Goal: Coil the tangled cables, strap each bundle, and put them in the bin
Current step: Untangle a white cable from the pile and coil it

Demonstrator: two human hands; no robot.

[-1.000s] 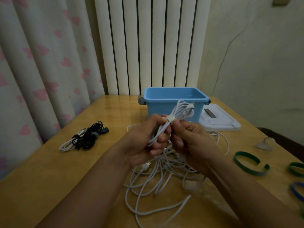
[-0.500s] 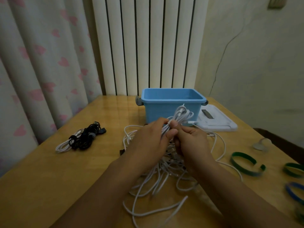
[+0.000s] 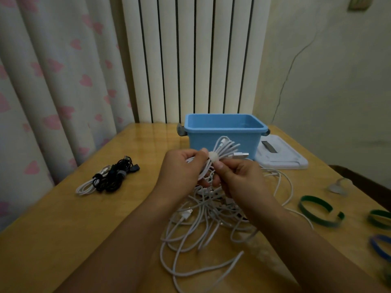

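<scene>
Where curtain (image 3: 53,92) meets radiator (image 3: 190,60), wooden table (image 3: 63,229), blue bin (image 3: 224,132)

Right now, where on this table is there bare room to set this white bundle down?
Bare wood lies between the black cable bundle and your left hand, and left of the blue bin. It is crowded under your hands with tangled white cables, and rightward by the green straps.

Glossy wooden table (image 3: 63,218), plastic bin (image 3: 222,140)
</scene>
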